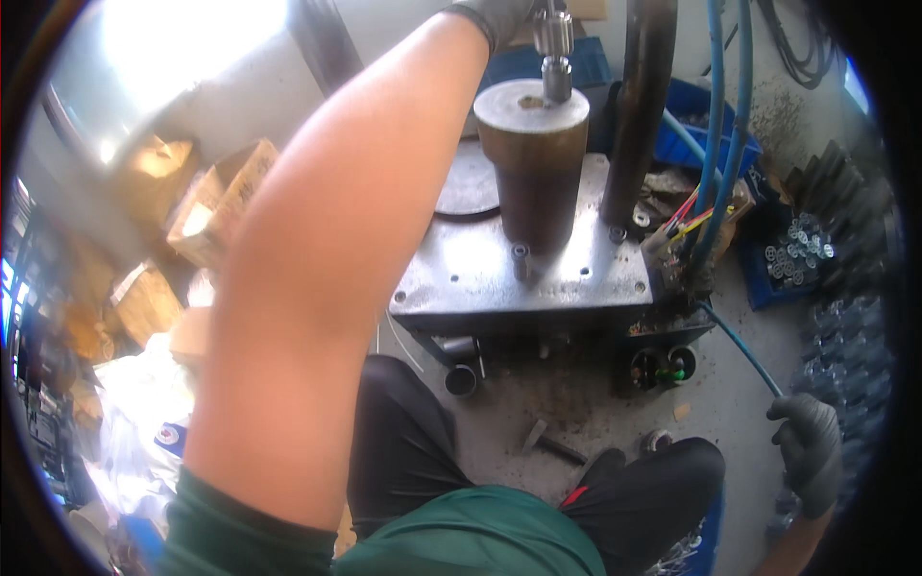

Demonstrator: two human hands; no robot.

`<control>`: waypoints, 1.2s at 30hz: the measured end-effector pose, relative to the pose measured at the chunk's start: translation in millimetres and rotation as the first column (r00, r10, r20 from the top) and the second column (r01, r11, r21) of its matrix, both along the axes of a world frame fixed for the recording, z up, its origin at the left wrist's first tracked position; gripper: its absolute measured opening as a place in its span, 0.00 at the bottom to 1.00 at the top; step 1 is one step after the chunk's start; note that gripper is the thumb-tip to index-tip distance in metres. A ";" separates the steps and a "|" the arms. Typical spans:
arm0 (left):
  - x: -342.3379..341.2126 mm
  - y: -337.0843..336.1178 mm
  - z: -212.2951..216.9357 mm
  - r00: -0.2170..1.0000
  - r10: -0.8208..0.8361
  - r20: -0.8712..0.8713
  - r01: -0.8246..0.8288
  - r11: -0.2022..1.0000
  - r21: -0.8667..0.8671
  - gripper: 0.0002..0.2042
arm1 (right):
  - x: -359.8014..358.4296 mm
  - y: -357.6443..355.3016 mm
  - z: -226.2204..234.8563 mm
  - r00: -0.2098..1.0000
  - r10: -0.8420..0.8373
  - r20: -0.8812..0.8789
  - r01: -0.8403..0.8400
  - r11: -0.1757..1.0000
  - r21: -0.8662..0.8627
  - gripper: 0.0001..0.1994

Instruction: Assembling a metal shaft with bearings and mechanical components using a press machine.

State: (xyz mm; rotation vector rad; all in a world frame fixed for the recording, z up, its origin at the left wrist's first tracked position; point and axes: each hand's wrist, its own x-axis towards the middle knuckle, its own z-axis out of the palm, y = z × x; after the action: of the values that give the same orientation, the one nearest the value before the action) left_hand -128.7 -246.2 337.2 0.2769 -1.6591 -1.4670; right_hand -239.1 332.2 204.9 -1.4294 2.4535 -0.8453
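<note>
My left arm reaches up across the view. My left hand (pixel 501 17), in a grey glove, is at the top edge beside a shiny metal spindle (pixel 553 36); its fingers are mostly cut off. The spindle's lower end meets the top of a thick metal cylinder (pixel 538 182), off its middle. That cylinder stands upright on a steel machine table (pixel 432 278). At the lower right my right hand (pixel 809 449), also gloved, has its fingers curled at the end of a thin blue rod (pixel 741 348), which slants up to the machine's side.
A dark column (pixel 639 115) and blue hoses (pixel 716 115) rise behind the table. A blue bin (pixel 792 264) of small metal parts stands right, near stacked dark parts (pixel 850 355). A hammer (pixel 555 444) lies on the floor. Cardboard boxes (pixel 226 206) are at left.
</note>
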 end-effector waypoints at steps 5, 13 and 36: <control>-2.5 -17.7 5.2 0.998 0.020 0.067 -0.019 1.000 -0.012 0.16 | -12.7 -7.8 7.4 0.998 -0.016 -0.054 0.014 0.999 -0.029 0.14; 11.6 2.6 -8.8 0.990 -0.108 -0.086 0.114 0.990 0.080 0.18 | -16.5 -14.9 7.2 1.000 -0.026 0.013 0.027 0.997 -0.074 0.13; 15.6 84.1 4.8 0.978 0.140 -0.157 -0.170 0.964 -0.202 0.13 | -110.2 -175.2 76.2 0.855 -0.244 -0.458 -0.063 0.827 -0.559 0.08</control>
State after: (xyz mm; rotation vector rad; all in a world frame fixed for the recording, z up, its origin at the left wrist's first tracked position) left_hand -113.0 -162.1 342.0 0.1739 -1.6254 -1.1534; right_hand -349.3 157.0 281.1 -1.9555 2.8143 -1.4705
